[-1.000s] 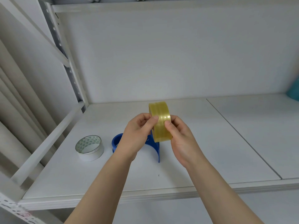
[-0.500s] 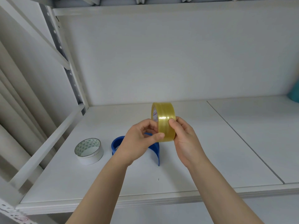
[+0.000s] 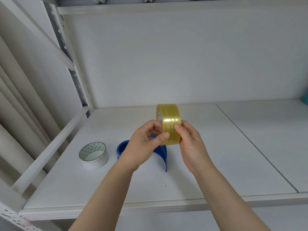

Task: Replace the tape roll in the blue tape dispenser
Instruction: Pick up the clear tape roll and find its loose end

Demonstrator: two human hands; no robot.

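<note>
I'm holding the yellow tape roll (image 3: 168,124) on edge, left hand (image 3: 144,145) and right hand (image 3: 190,142) both pinching its band. The blue tape dispenser (image 3: 160,153) is sitting directly below, nearer my left.

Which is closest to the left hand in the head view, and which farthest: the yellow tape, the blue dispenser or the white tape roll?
1. The yellow tape roll: held by the left hand, at its fingertips.
2. The blue tape dispenser: on the shelf, just behind and below the hand.
3. The white tape roll: flat on the shelf, farther off to the left.
</note>
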